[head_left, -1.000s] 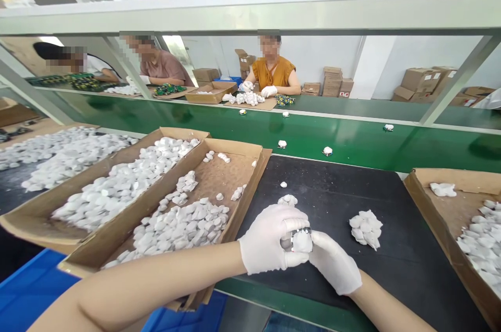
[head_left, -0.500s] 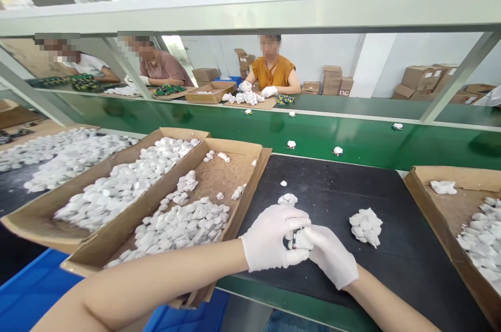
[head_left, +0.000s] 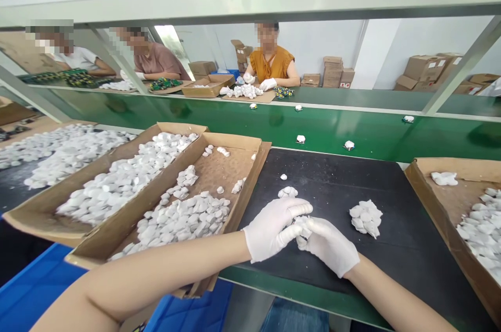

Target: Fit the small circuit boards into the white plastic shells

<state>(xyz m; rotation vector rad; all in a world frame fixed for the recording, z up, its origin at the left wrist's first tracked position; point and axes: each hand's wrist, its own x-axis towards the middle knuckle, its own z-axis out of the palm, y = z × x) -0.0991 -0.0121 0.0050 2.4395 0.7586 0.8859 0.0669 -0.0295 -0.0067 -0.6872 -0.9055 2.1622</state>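
My left hand (head_left: 274,228), in a white glove, reaches over the black mat from the left. Its thumb and fingertips close on a cluster of white putty-like lumps (head_left: 302,240). From the other side my right hand (head_left: 332,246), also gloved, grips the same cluster, its thumb on top. Whether a small board is hidden between the fingers I cannot tell. Just beyond my left hand lie a small white clump (head_left: 288,192) and a single white lump (head_left: 284,177). A larger white clump (head_left: 366,218) rests right of my right hand.
Cardboard trays of white lumps stand left (head_left: 235,144) and right (head_left: 462,181) of the black mat (head_left: 332,175). Small boards topped with white (head_left: 349,145) sit on the green belt (head_left: 235,126) behind it. A frame bar (head_left: 250,0) crosses above. Several co-workers sit opposite.
The dark-edged small piece seen between my hands is no longer visible; white lumps show there now. My left fingers have shifted and the thumb has risen. Boards on the belt have moved right.
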